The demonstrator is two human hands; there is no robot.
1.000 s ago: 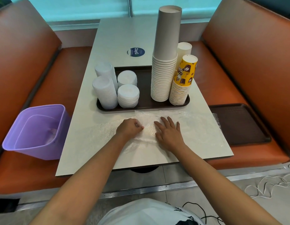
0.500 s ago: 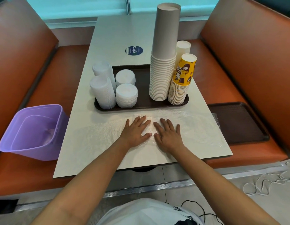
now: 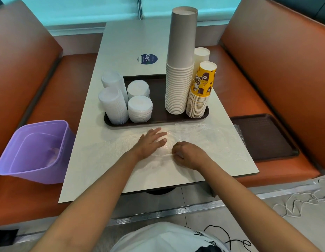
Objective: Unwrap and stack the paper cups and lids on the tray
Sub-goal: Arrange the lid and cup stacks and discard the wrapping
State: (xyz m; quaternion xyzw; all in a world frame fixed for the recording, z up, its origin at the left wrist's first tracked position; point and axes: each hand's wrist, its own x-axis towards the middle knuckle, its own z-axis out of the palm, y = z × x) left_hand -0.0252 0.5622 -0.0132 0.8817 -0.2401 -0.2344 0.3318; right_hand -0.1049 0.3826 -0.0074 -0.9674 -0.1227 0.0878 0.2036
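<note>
We are pressing our left hand (image 3: 152,142) flat, fingers straight and spread, on the clear plastic wrap (image 3: 203,140) lying spread across the near part of the counter (image 3: 125,42). Our right hand (image 3: 188,154) is sitting just beside it with fingers curled, pinching a ridge of that wrap. Just beyond the hands, the dark tray (image 3: 159,120) is carrying everything else: four stacks of white lids (image 3: 113,106) are standing at its left end, a tall stack of grey-topped paper cups (image 3: 179,70) is rising toward its right, and a shorter yellow printed cup stack (image 3: 200,93) is leaning beside that, with a white cup stack (image 3: 201,55) behind. A purple bin (image 3: 34,151) is resting on the orange seat to our left, and a second tray (image 3: 263,137) is lying on the right seat.
</note>
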